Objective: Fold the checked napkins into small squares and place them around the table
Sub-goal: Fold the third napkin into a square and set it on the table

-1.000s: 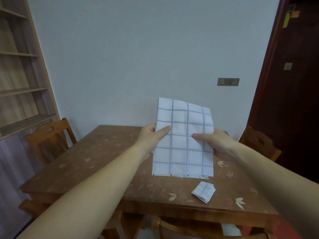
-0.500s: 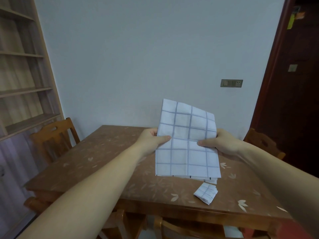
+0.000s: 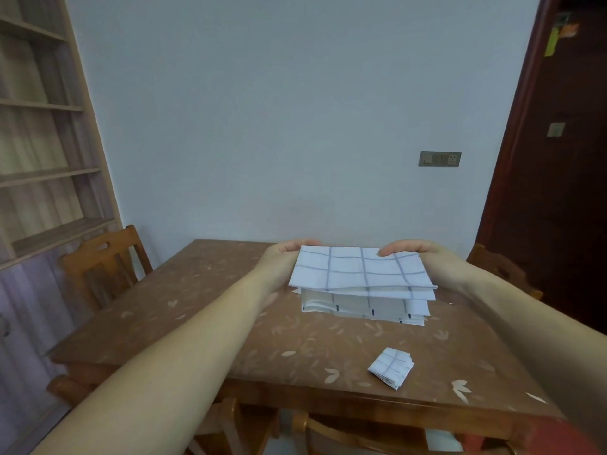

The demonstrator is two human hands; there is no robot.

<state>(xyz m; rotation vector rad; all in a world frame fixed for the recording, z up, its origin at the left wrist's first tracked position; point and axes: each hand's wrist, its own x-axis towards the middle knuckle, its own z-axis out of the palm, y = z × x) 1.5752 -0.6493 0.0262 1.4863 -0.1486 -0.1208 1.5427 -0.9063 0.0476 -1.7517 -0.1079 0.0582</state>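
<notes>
A white napkin with a blue check (image 3: pixel 361 269) is held folded over above the brown table (image 3: pixel 203 310), its top half bent forward and lying nearly flat. My left hand (image 3: pixel 284 254) grips its far left corner and my right hand (image 3: pixel 410 251) grips its far right corner. The lower layers of the napkin hang beneath, down to the tabletop. A small folded square napkin (image 3: pixel 391 367) lies on the table near the front right edge, apart from both hands.
Wooden chairs stand at the left side (image 3: pixel 105 261), at the right side (image 3: pixel 499 267) and at the near edge (image 3: pixel 328 431). A bookshelf (image 3: pixel 39 178) fills the left wall. A dark door (image 3: pixel 558 159) is on the right.
The napkin stood upright between my hands. Its upper half has since come forward and down over the lower half, and both hands have shifted to its far corners.
</notes>
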